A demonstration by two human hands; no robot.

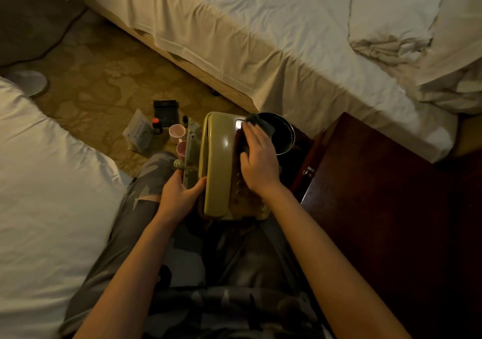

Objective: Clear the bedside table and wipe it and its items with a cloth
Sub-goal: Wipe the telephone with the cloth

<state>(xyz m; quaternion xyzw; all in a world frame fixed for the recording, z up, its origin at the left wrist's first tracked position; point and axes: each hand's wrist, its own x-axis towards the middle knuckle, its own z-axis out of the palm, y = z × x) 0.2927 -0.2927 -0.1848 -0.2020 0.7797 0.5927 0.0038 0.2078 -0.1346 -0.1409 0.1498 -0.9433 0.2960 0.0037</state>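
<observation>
A beige desk telephone (221, 161) rests on my lap, its handset in the cradle. My left hand (180, 195) grips the phone's left side near the bottom. My right hand (258, 161) lies flat on the phone's right half and presses a dark cloth (260, 125) against it. The cloth sticks out past my fingertips. The dark wooden bedside table (378, 208) stands to my right with a bare top.
On the patterned carpet ahead lie two pink cups (177, 132), a small dark bottle (156, 125), a clear packet (138, 132) and a black box (165, 110). A dark bowl (284, 135) sits behind the phone. Beds flank me left (47, 169) and ahead (260, 38).
</observation>
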